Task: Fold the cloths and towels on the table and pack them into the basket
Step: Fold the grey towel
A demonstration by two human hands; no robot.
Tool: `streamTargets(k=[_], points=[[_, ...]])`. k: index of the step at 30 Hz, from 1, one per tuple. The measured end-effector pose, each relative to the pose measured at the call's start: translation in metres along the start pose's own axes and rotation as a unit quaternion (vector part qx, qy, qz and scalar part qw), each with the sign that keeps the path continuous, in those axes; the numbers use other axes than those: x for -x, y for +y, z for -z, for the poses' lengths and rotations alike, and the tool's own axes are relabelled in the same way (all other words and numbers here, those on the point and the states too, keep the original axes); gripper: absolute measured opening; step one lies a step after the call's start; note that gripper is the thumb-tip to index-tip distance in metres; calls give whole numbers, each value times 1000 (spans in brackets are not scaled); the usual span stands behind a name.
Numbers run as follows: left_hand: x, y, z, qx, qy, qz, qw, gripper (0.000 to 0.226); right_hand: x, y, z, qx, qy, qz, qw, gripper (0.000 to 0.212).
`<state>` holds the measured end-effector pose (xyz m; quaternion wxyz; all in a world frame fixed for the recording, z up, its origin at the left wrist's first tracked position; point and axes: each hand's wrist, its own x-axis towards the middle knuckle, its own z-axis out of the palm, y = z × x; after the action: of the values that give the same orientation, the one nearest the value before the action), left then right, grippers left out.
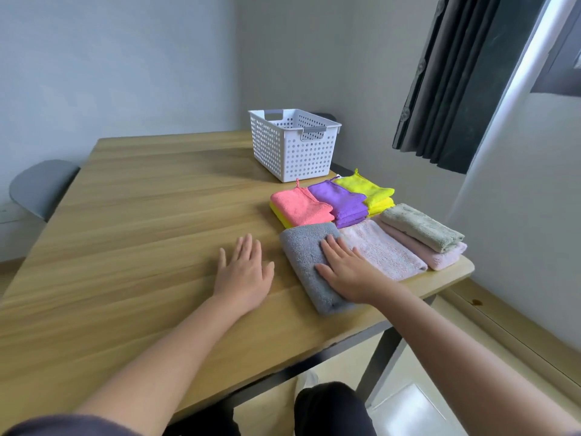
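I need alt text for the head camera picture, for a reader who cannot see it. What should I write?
A person's right hand lies flat on a folded grey towel on a wooden table, the left hand flat on the wood beside it. Beyond them lie folded coloured cloths and pale towels, with a white perforated basket farther back.

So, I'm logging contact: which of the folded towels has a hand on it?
The grey towel, leftmost of the large ones; the right hand lies flat on it.
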<state>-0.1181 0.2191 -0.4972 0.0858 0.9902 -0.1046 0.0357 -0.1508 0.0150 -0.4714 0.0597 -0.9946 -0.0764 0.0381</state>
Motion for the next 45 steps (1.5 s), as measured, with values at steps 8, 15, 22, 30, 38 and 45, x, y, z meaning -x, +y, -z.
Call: streamTargets(k=[8, 15, 22, 30, 38, 45], points=[[32, -72, 28, -36, -42, 7, 998, 64, -10, -64, 30, 32, 64, 97, 993, 69], [26, -97, 19, -27, -54, -1, 998, 59, -54, -127, -33, -2, -7, 107, 994, 63], [24, -104, 15, -36, -11, -14, 999, 66, -58, -127, -39, 41, 44, 110, 992, 80], [22, -109, 12, -28, -63, -23, 997, 67, -64, -126, -46, -3, 12, 96, 995, 69], [13, -98, 49, -23, -195, -2, 980, 69, -64, -133, -12, -11, -126, 74, 989, 66], [-60, -79, 112, -17, -306, -10, 952, 66, -117, -115, 71, -68, -203, 62, 975, 64]])
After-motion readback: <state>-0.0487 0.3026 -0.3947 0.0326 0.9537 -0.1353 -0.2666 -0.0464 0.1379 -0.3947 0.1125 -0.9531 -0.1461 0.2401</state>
